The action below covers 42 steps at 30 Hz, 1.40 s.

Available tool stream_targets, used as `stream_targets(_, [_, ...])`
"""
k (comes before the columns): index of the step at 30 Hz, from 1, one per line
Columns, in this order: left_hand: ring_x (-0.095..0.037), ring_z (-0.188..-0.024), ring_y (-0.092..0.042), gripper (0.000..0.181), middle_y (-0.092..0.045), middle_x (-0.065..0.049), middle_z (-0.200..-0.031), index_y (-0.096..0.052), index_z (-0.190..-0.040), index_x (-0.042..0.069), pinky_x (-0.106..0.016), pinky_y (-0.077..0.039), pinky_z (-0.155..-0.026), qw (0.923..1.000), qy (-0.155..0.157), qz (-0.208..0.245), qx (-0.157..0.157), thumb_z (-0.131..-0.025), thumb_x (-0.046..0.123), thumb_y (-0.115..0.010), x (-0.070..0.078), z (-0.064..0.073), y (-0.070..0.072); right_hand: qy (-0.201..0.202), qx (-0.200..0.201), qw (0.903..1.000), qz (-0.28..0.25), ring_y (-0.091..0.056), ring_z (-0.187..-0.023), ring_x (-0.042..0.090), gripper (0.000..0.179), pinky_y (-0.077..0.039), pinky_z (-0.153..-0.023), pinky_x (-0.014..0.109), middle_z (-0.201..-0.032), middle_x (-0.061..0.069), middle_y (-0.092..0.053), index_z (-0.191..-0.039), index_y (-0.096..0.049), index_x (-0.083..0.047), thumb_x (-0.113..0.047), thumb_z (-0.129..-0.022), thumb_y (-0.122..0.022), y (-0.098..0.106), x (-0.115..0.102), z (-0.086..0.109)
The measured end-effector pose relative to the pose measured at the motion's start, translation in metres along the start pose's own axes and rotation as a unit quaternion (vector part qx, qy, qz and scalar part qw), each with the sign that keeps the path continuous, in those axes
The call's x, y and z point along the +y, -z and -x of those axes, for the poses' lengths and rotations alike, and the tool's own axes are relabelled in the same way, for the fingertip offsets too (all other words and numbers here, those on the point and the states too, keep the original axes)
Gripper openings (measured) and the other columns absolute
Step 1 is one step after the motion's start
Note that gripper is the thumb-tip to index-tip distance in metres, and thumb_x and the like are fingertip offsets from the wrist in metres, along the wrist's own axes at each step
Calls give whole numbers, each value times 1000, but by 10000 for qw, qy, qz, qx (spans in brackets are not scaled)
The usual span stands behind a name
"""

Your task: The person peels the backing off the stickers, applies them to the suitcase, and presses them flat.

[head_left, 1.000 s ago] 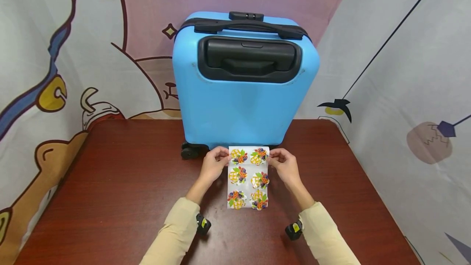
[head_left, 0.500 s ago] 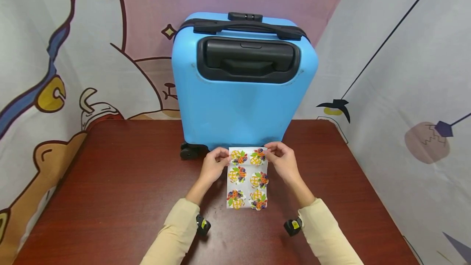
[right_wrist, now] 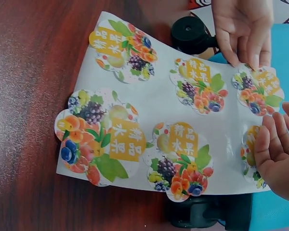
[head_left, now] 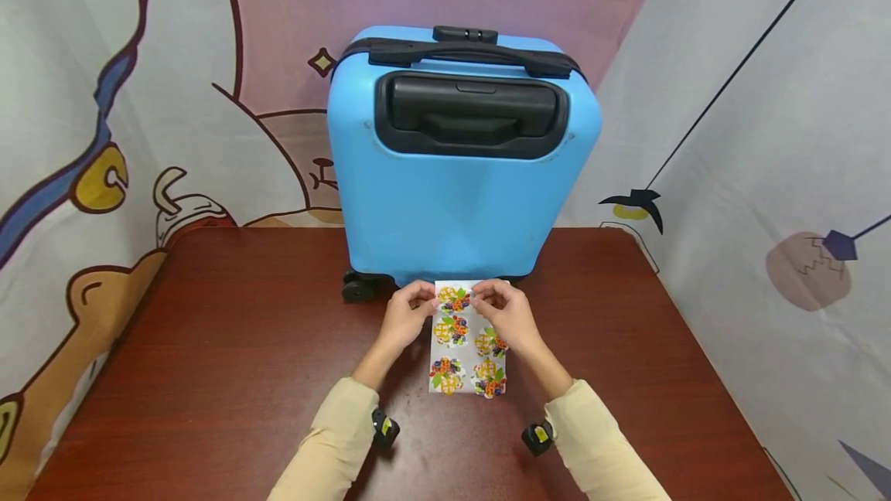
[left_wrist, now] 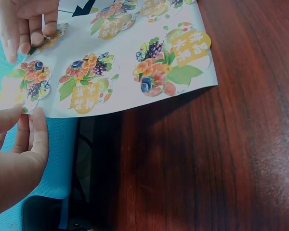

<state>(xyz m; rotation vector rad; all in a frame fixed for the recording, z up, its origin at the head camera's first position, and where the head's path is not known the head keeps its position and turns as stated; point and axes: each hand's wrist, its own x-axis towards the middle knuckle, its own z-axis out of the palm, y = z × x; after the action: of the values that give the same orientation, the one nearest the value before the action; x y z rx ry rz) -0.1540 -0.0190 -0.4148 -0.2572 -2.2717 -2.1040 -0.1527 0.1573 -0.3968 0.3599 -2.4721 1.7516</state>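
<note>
A white sheet of round fruit-print stickers (head_left: 465, 346) with yellow labels stretches between the hands, close in front of the suitcase's base. My left hand (head_left: 407, 320) pinches the sheet's left edge by the upper left sticker (left_wrist: 26, 82), thumb on top and fingers below. My right hand (head_left: 506, 318) hovers over the top of the sheet, covering most of the upper right sticker (right_wrist: 249, 150). Its bent, loose fingers (right_wrist: 266, 144) reach toward the upper left sticker, fingertips right at that sticker's edge. No object shows between them.
A light blue suitcase (head_left: 455, 211) with a black handle stands at the back of the dark red-brown table (head_left: 230, 377). One black wheel (head_left: 358, 289) sits left of the hands. A cartoon-print cloth (head_left: 731, 122) hangs behind and at the sides.
My right hand has let go of the sheet's upper right corner and moved left across the top toward the upper left sticker. The left hand keeps its grip in nearly the same place.
</note>
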Motion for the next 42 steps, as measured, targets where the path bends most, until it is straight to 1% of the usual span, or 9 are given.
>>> stream_targets(7, [-39,-77,-59,8,-58,-28,-84,-58,-91,-13,-33,-50,-65,9999,-149,-81,-23,-84,-11,-55,-1,0,0,-2,109,9996,252,-51,-60,13,13,-39,-51,23,-74,12,-58,-96,-63,6,4,-83,-62,-5,25,-5])
stream_targets(13, [-40,-76,-57,7,-57,-30,-82,-57,-89,-14,-46,-49,-67,9996,-263,-91,-18,-82,-13,-55,0,-1,0,143,183,9991,347,-48,-54,12,10,-37,-46,24,-68,8,-57,-92,-65,1,2,-82,-64,-7,30,-7])
stream_targets(19, [-40,-79,-57,8,-58,-30,-84,-58,-90,-15,-33,-49,-66,9996,-265,-127,-43,-83,-12,-56,1,-1,0,1,212,9988,450,-46,-52,12,7,-36,-46,22,-67,10,-57,-89,-65,3,1,-82,-65,-9,24,-8])
stream_targets(22, [-39,-79,-58,8,-59,-29,-84,-58,-90,-14,-30,-49,-66,9995,-269,-151,-49,-83,-12,-56,0,-2,0,72,260,9983,521,-48,-53,15,5,-36,-47,22,-67,15,-57,-86,-63,7,5,-81,-64,-9,9,-5])
stream_targets(26, [-36,-78,-58,9,-59,-28,-85,-59,-91,-14,-35,-50,-69,9997,-205,-75,-70,-84,-9,-56,-1,-2,1,227,335,9969,678,-51,-59,23,4,-40,-53,25,-71,20,-57,-83,-61,11,8,-81,-62,-10,-9,0])
stream_targets(29, [-38,-78,-59,11,-59,-28,-86,-59,-93,-14,-40,-51,-71,9999,-129,40,-96,-86,-6,-56,-3,-3,1,279,361,9962,746,-54,-66,29,5,-44,-60,29,-76,21,-59,-82,-60,12,8,-80,-63,-10,-11,1])
stream_targets(33, [-43,-80,-59,13,-59,-28,-88,-58,-94,-14,-42,-51,-73,9999,-80,106,-97,-88,-4,-55,-3,-4,1,317,332,9966,681,-57,-74,34,5,-47,-65,34,-81,21,-60,-82,-61,11,8,-79,-63,-9,-8,1])
stream_targets(39, [-46,-83,-58,14,-60,-29,-90,-58,-95,-15,-50,-48,-77,9997,101,216,-9,-88,-3,-55,-2,-5,-1,147,221,9979,595,-58,-77,32,5,-46,-66,29,-81,20,-61,-82,-61,11,9,-79,-64,-8,-1,1])
stream_targets(42, [-46,-86,-58,15,-59,-28,-92,-58,-96,-15,-48,-49,-77,9994,244,258,49,-89,-3,-53,-2,-6,-3,98,171,9980,606,-58,-77,32,5,-46,-67,30,-82,20,-61,-82,-61,11,9,-79,-64,-7,0,2])
